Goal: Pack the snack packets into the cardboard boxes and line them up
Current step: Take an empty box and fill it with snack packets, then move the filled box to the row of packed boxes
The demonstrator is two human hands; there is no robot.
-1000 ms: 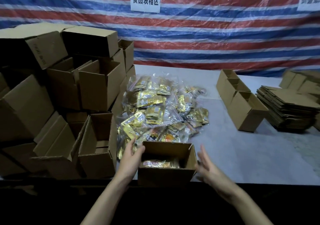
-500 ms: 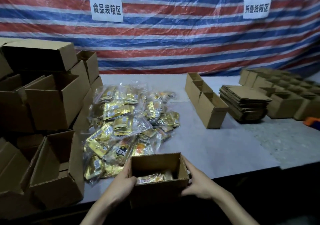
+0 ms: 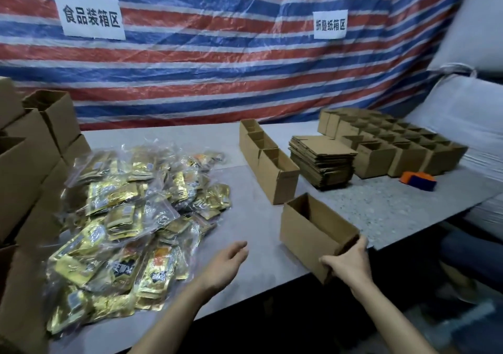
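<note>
Head view: right hand (image 3: 351, 265) fingers (image 3: 360, 245) clamped on open brown cardboard box (image 3: 304, 231), near grey surface (image 3: 253, 217) edge.
Left hand (image 3: 226, 265): fingers apart, empty.
Gold snack packets (image 3: 130, 217): heaped left.
Ahead: row of open brown boxes (image 3: 272, 174), flattened cardboard stack (image 3: 321, 160).

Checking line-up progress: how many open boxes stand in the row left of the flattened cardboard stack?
3, end to end, none seemingly hidden: nearest box, middle box, farthest box toward the tarp. The right hand holds a fourth box, not yet in the row.
</note>
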